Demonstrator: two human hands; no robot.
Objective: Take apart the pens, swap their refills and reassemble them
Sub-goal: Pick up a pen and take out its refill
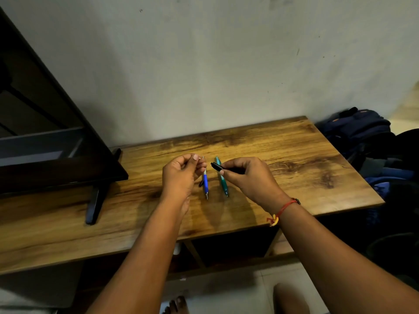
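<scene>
1. Black barrel (pixel 218 167), pinched in the right hand (pixel 249 177), points left towards the left hand (pixel 181 175).
2. Left grip pinches a tiny pale part (pixel 202 157), too small to identify.
3. Blue pen (pixel 205 184) and green pen (pixel 222 181) lie on the bench (pixel 294 155) below.

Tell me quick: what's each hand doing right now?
Left hand: closed, pinching a small silvery part, too small to identify.
Right hand: closed on a black pen barrel.
</scene>
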